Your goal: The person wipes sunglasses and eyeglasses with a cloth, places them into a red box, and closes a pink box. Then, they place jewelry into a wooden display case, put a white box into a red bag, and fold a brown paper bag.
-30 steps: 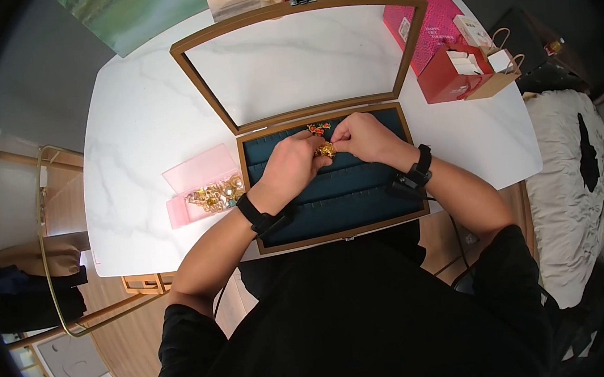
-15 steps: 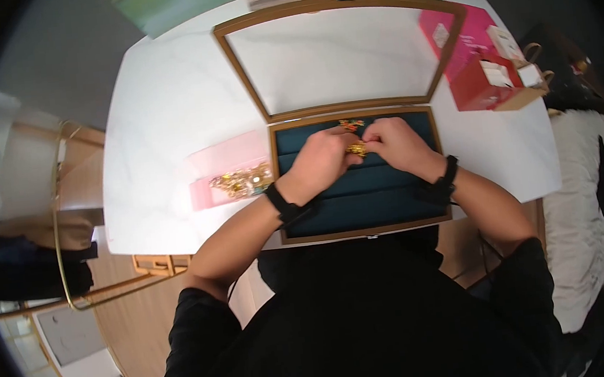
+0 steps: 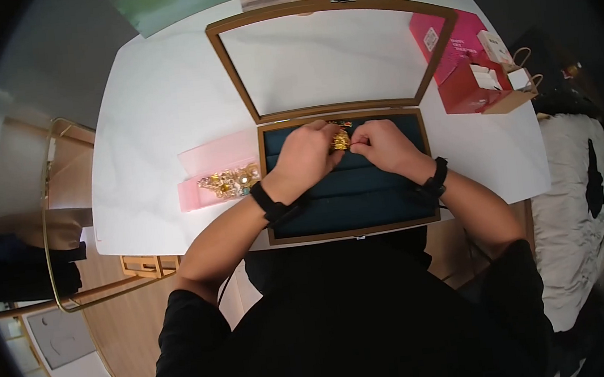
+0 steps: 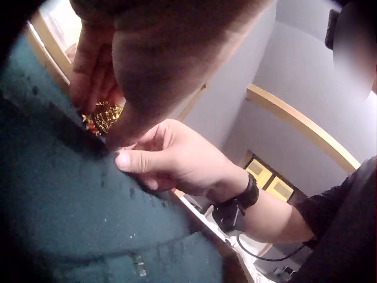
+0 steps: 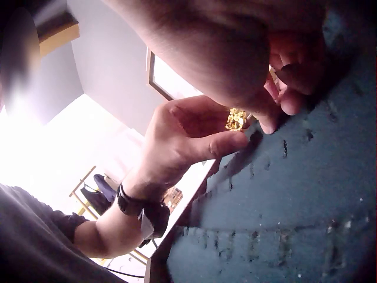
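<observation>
My left hand [image 3: 304,153] grips a shiny gold jewelry piece [image 3: 341,141] between thumb and fingers. It hangs close over the upper part of a wooden jewelry box [image 3: 346,118] with dark teal padded rows [image 3: 358,208]. Right beside it, the thumb and fingertips of my right hand [image 3: 391,145] pinch together at the gold piece's edge. In the left wrist view the gold piece [image 4: 109,116] shows under the left fingers. The right wrist view has gold links [image 5: 235,119] between both hands. A small red and green ornament [image 3: 343,124] lies just behind the gold piece, partly covered.
The glazed lid [image 3: 250,70] of the box stands raised at the back. To the left, a pink case [image 3: 190,196] holds a heap of jewelry [image 3: 232,181]. A pink box [image 3: 457,43] and a red paper bag [image 3: 460,90] stand at the right of the white table [image 3: 144,131].
The head view has shifted, so the table appears farther right than a second ago. The right fingertips have drawn slightly away to the right of the gold piece, while the left hand keeps hold.
</observation>
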Tool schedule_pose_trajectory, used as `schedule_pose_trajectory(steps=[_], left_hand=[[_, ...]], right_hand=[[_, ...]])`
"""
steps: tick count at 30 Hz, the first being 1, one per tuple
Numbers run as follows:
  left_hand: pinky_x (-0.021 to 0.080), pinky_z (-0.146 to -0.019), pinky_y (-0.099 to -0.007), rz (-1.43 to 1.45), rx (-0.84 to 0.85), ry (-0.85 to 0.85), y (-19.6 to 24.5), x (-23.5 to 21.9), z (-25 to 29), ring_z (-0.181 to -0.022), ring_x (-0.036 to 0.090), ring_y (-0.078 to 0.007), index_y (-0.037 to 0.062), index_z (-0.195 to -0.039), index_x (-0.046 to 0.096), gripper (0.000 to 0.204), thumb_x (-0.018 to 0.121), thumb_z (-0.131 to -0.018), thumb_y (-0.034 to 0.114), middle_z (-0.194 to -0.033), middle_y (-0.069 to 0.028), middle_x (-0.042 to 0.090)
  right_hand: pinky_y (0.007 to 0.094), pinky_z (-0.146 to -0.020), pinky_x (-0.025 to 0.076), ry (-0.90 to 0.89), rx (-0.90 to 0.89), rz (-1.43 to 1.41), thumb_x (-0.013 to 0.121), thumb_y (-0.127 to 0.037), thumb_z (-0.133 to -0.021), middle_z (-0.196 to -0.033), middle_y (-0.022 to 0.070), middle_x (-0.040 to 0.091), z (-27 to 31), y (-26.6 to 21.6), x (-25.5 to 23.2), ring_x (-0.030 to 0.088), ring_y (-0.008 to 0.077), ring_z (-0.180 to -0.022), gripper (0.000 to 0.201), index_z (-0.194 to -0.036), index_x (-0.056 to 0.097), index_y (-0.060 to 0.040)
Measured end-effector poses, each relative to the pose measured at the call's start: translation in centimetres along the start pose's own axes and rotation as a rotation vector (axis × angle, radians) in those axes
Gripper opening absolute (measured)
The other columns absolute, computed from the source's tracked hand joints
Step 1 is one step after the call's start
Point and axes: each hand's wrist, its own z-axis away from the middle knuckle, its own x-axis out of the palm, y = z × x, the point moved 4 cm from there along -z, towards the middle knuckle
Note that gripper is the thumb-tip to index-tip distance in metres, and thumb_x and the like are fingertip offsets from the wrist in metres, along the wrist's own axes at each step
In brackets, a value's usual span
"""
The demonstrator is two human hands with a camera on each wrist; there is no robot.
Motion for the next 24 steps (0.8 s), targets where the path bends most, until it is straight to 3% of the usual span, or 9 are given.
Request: schedule_pose_trajectory(steps=[3, 6, 8, 10, 16, 20, 24], left_hand=[[0.061, -0.084, -0.0460, -0.034, -0.007, -0.008, 0.6, -2.1, 0.4, -0.096, 0.074, -0.0385, 0.0010, -0.120, 0.076, 0.045, 0.090, -0.079, 0.012, -0.104, -0.0161, 0.074], [0.061, -0.090, -0.0444, 0.047, -0.068, -0.136, 1.5, -3.1, 1.5, -0.102, 0.074, -0.0386, 0.0002, -0.121, 0.074, 0.047, 0.090, -0.078, 0.011, -0.111, -0.0192, 0.076], [0.061, -0.091, -0.0446, 0.050, -0.028, -0.196, 1.8, -2.5, 2.3, -0.104, 0.074, -0.0387, 0.0003, -0.121, 0.074, 0.047, 0.090, -0.078, 0.011, -0.112, -0.0193, 0.076], [0.060, -0.093, -0.0455, 0.052, -0.019, -0.289, 2.4, -1.6, 3.0, -0.104, 0.073, -0.0393, 0.0009, -0.119, 0.074, 0.046, 0.090, -0.077, 0.010, -0.111, -0.0183, 0.076], [0.061, -0.089, -0.0459, 0.049, 0.090, -0.268, 2.8, 0.1, 2.6, -0.099, 0.072, -0.0387, 0.0025, -0.116, 0.075, 0.042, 0.089, -0.077, 0.008, -0.107, -0.0151, 0.074], [0.061, -0.087, -0.0453, 0.057, 0.056, -0.275, 3.1, -0.1, 2.7, -0.098, 0.073, -0.0375, 0.0026, -0.117, 0.076, 0.041, 0.088, -0.078, 0.006, -0.108, -0.0140, 0.073], [0.061, -0.085, -0.0445, 0.053, 0.007, -0.246, 2.4, -0.5, 3.3, -0.097, 0.073, -0.0372, 0.0023, -0.119, 0.075, 0.046, 0.090, -0.076, 0.007, -0.107, -0.0138, 0.074]], right_hand=[[0.0427, -0.076, 0.057, -0.006, 0.011, -0.027, 0.080, -0.009, -0.092, -0.088, 0.0190, 0.075, 0.2, 0.0, -0.1, 0.074, 0.0347, -0.082, 0.014, -0.098, 0.077, 0.0030], [0.0428, -0.078, 0.058, 0.070, 0.004, -0.037, 0.080, -0.008, -0.093, -0.092, 0.0190, 0.075, 1.4, -0.5, -0.6, 0.075, 0.0340, -0.085, 0.015, -0.104, 0.076, 0.0016], [0.0382, -0.077, 0.058, 0.111, -0.045, -0.029, 0.078, -0.006, -0.095, -0.096, 0.0169, 0.074, 2.4, -0.9, -1.0, 0.074, 0.0281, -0.082, 0.018, -0.110, 0.075, 0.0018], [0.0382, -0.076, 0.058, 0.100, -0.038, -0.008, 0.078, -0.005, -0.095, -0.096, 0.0161, 0.073, 3.4, -1.0, -0.8, 0.073, 0.0288, -0.081, 0.016, -0.110, 0.075, 0.0015], [0.0413, -0.082, 0.058, 0.113, -0.131, 0.139, 0.078, -0.005, -0.094, -0.100, 0.0115, 0.068, 6.0, -1.3, 0.2, 0.070, 0.0319, -0.092, 0.015, -0.109, 0.076, -0.0018], [0.0430, -0.088, 0.058, 0.105, -0.164, 0.211, 0.079, -0.007, -0.092, -0.106, 0.0090, 0.067, 6.8, -1.9, 0.3, 0.066, 0.0310, -0.103, 0.019, -0.111, 0.076, -0.0039], [0.0428, -0.088, 0.058, 0.111, -0.190, 0.206, 0.079, -0.007, -0.092, -0.108, 0.0091, 0.067, 7.1, -1.9, 0.3, 0.066, 0.0307, -0.103, 0.021, -0.112, 0.076, -0.0030]])
